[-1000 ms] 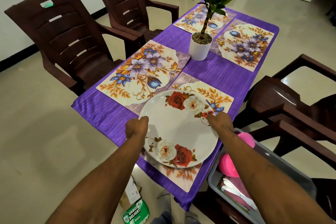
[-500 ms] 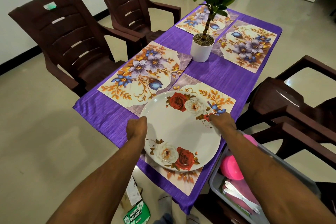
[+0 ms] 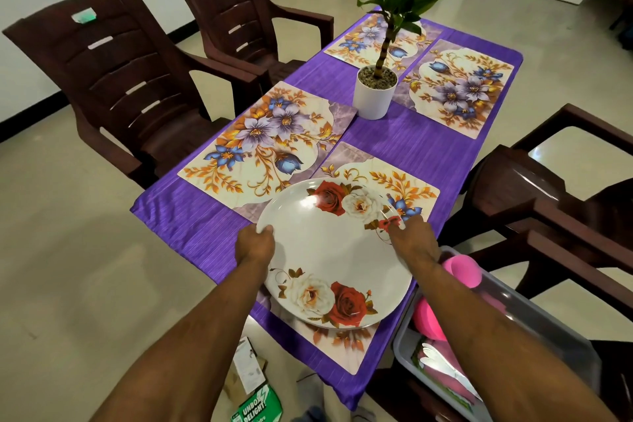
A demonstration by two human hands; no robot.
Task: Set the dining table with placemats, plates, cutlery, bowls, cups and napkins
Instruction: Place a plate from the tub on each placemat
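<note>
Both hands grasp the rose plate by opposite rims, left hand, right hand, over the desk's near-right placemat.

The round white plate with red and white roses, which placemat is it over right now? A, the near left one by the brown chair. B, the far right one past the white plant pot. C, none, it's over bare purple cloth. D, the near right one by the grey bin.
D: the round white plate with red and white roses covers the near right floral placemat, beside the grey plastic bin, with both hands on its rim.
</note>
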